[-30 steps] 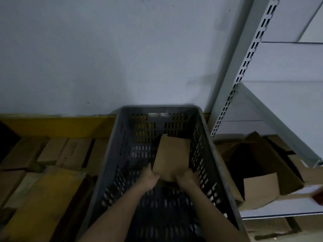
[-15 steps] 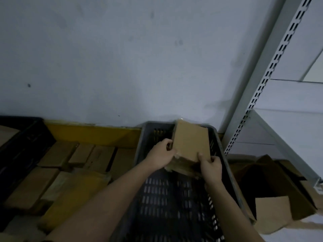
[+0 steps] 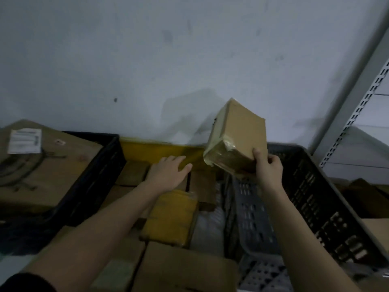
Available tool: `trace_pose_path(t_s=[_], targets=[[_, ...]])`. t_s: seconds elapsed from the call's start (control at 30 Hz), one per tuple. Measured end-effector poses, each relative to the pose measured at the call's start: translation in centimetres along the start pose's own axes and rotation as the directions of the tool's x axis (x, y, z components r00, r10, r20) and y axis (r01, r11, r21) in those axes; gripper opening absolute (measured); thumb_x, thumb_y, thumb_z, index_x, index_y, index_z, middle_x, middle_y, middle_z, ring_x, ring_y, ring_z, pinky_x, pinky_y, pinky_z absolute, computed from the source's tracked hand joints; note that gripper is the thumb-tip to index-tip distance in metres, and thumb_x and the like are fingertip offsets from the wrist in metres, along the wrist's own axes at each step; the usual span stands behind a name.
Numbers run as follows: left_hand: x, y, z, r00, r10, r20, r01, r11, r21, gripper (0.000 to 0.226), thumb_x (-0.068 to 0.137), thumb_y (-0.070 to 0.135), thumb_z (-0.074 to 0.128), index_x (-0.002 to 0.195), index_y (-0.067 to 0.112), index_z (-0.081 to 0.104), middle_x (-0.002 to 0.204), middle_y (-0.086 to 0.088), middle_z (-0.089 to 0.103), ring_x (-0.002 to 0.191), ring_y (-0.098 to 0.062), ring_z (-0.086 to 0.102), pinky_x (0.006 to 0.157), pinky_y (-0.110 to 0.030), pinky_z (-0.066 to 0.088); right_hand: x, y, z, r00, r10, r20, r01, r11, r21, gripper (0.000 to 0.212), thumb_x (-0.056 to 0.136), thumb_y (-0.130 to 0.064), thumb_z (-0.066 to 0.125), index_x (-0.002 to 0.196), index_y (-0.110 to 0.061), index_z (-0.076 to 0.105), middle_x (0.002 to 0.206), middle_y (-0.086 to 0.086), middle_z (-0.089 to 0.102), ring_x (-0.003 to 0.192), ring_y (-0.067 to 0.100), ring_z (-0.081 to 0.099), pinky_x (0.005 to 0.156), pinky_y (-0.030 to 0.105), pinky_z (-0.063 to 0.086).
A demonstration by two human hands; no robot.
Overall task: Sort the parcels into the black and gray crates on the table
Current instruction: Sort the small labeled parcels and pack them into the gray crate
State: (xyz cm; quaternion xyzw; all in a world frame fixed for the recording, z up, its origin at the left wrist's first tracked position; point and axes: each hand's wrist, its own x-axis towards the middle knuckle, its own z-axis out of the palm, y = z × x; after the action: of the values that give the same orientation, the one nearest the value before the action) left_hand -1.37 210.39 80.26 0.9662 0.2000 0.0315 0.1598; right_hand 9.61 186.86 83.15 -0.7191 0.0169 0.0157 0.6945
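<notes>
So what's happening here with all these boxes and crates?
A person is sorting parcels. Their right hand grips a taped cardboard parcel, held up tilted over the near-left corner of the gray crate. Their left hand is open, reaching over the loose parcels lying between the two crates. The black crate on the left already holds a large flat parcel with a label.

My view is dim and bluish, with no lamp in sight. The wall (image 3: 147, 60) is the brightest surface, fading toward the corners. A soft shadow lies on the wall just left of the box (image 3: 242, 131), whose taped end catches a faint sheen. Everything is slightly soft. I lose detail inside the black crate (image 3: 94, 165). The shelf post (image 3: 353, 98) right of the box leans, bent by the wide lens.
</notes>
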Motion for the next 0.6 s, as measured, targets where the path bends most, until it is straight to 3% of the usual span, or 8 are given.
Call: trace_pose_path(t_s=[0.1, 0.3, 0.47, 0.6], targets=[[-3.0, -5.6, -1.0, 0.998, -0.057, 0.018, 0.057, 0.998, 0.009, 0.067, 0.098, 0.067, 0.021, 0.154, 0.031, 0.028, 0.16, -0.002, 0.031, 0.145, -0.028, 0.028, 0.114, -0.05, 0.03, -4.5, 1.1, 3.5, 0.999, -0.014, 0.035, 0.016, 0.999, -0.052, 0.044, 0.094, -0.044, 0.061, 0.12, -0.012, 0.05, 0.118, 0.007, 0.058, 0.105, 0.025, 0.06, 0.093, 0.051, 0.054], [-8.3, -12.8, -0.6, 0.996, -0.084, 0.043, 0.082, 0.996, 0.029, 0.065, 0.099, 0.067, 0.02, 0.153, 0.032, 0.029, 0.158, 0.002, 0.033, 0.144, -0.025, 0.03, 0.113, -0.048, 0.032, -9.3, 4.4, 7.3, 0.991, 0.107, 0.077, -0.085, 0.966, -0.245, 0.044, 0.096, -0.04, 0.06, 0.124, -0.01, 0.044, 0.107, 0.005, 0.054, 0.095, 0.023, 0.057, 0.088, 0.05, 0.055], [-11.7, -16.2, 2.6, 0.982, -0.134, 0.134, 0.139, 0.99, -0.027, 0.068, 0.096, 0.07, 0.017, 0.152, 0.034, 0.031, 0.156, 0.004, 0.036, 0.142, -0.025, 0.032, 0.112, -0.05, 0.034, -12.5, 9.6, 9.1, 0.967, 0.225, 0.117, -0.163, 0.905, -0.392, 0.055, 0.097, -0.04, 0.06, 0.134, -0.007, 0.036, 0.118, 0.01, 0.052, 0.102, 0.028, 0.058, 0.082, 0.044, 0.056], [-13.0, -16.8, 3.4, 0.976, -0.165, 0.144, 0.172, 0.984, -0.036, 0.065, 0.098, 0.068, 0.017, 0.152, 0.034, 0.03, 0.158, 0.004, 0.033, 0.146, -0.024, 0.027, 0.116, -0.05, 0.029, -14.2, 13.3, 9.1, 0.932, 0.311, 0.185, -0.186, 0.851, -0.492, 0.061, 0.094, -0.033, 0.066, 0.141, -0.009, 0.034, 0.114, 0.006, 0.055, 0.104, 0.028, 0.061, 0.086, 0.044, 0.057]])
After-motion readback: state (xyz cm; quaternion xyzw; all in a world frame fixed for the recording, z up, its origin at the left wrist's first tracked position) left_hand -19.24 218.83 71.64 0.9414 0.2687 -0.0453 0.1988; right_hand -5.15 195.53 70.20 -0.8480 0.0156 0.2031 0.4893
